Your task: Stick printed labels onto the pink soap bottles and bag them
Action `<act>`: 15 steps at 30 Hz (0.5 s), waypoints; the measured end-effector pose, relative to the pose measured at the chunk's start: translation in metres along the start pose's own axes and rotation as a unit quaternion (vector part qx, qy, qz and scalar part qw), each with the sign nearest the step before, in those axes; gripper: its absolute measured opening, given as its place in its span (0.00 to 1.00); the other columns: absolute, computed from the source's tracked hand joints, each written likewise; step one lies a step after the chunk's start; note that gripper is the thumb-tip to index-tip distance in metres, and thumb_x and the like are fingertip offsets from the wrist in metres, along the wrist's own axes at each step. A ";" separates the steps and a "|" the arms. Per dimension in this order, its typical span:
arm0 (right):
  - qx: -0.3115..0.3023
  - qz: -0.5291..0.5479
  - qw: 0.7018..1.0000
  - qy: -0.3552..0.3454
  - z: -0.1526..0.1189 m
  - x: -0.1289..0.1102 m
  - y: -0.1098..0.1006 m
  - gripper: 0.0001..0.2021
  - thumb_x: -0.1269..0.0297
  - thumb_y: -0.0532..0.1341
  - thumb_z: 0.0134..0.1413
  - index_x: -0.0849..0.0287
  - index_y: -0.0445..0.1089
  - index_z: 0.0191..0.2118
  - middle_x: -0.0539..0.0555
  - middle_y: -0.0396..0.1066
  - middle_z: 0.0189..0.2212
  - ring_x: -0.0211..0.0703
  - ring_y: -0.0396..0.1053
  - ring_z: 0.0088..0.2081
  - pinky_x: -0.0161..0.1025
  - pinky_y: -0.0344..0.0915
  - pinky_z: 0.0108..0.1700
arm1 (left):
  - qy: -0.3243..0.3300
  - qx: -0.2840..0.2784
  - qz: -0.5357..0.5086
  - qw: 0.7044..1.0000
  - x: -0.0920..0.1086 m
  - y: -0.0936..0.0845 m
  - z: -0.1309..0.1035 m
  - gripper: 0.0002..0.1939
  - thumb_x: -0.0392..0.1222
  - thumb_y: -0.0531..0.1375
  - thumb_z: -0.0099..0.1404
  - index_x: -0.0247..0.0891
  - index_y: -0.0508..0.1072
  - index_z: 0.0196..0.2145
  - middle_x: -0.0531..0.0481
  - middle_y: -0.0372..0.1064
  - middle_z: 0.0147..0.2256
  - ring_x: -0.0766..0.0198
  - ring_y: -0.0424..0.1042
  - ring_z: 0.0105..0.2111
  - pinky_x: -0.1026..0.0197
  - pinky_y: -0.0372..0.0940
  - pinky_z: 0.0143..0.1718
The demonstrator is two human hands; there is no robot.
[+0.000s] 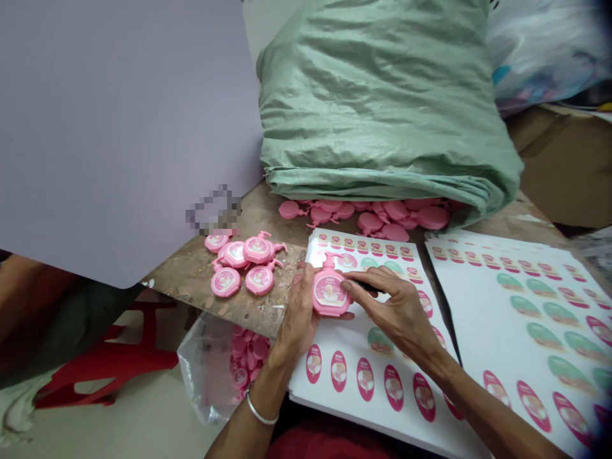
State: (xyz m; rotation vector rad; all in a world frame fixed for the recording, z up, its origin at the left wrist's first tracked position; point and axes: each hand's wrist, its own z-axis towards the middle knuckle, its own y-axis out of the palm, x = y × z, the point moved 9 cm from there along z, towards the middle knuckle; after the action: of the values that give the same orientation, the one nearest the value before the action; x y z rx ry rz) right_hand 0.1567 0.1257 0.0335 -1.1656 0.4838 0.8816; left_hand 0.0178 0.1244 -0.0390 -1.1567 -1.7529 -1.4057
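Observation:
My left hand (297, 315) is closed around a small pink toy pump bottle (329, 271), holding it upright over the sticker sheets. On its front sits a round label (331, 293) with the word "BABY" and a picture. My right hand (399, 309) has its thumb at the label's right edge. A slim black tool (366, 286) shows between the fingers of that hand; its exact kind is hidden. Beneath both hands lies a stack of sticker sheets (344, 401) with pink ovals and green shapes. Several labelled pink bottles (259, 279) are piled to the left.
A large green sack (382, 108) stands at the back, with loose pink bottles (433, 217) at its mouth. Another sticker stack (471, 319) is on the right. Below the table's left edge hangs a clear bag (198, 370) of pink pieces, near a red stool (119, 363). A grey panel (129, 127) rises at left.

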 end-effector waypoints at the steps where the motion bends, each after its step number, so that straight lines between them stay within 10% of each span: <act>1: 0.001 -0.028 1.000 -0.010 0.001 -0.001 -0.001 0.11 0.56 0.61 0.59 0.55 0.78 0.37 0.53 0.77 0.31 0.45 0.70 0.33 0.44 0.64 0.39 | -0.003 -0.026 0.001 1.000 0.001 0.005 -0.002 0.22 0.54 0.63 0.60 0.37 0.73 0.46 0.43 0.73 0.42 0.54 0.74 0.43 0.54 0.75 0.38; 6: 0.045 -0.165 0.985 0.010 0.003 0.006 -0.013 0.21 0.46 0.63 0.51 0.58 0.75 0.43 0.59 0.77 0.38 0.57 0.72 0.41 0.53 0.63 0.46 | -0.032 -0.068 -0.020 0.997 0.000 0.011 -0.009 0.22 0.42 0.68 0.55 0.35 0.69 0.46 0.47 0.71 0.40 0.59 0.74 0.37 0.55 0.75 0.36; 11: -0.031 -0.004 0.996 0.083 0.003 0.025 0.019 0.36 0.44 0.66 0.45 0.56 0.63 0.58 0.61 0.70 0.53 0.54 0.70 0.50 0.50 0.68 0.50 | -0.073 -0.140 0.002 0.987 -0.008 0.017 -0.029 0.24 0.39 0.69 0.53 0.36 0.69 0.47 0.46 0.72 0.41 0.59 0.74 0.37 0.56 0.74 0.38; 15: -0.014 -0.021 0.996 0.088 0.012 0.044 0.017 0.34 0.43 0.66 0.45 0.58 0.65 0.55 0.63 0.70 0.52 0.56 0.69 0.52 0.52 0.66 0.52 | -0.064 -0.062 0.102 0.991 -0.005 -0.025 -0.038 0.20 0.50 0.63 0.60 0.36 0.68 0.46 0.44 0.73 0.39 0.56 0.74 0.36 0.54 0.72 0.36</act>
State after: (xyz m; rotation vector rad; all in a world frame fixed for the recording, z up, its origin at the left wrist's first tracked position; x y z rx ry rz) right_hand 0.1675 0.1545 -0.0046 -1.2819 0.5890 0.7546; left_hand -0.0051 0.0856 -0.0443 -1.4765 -1.5976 -1.3575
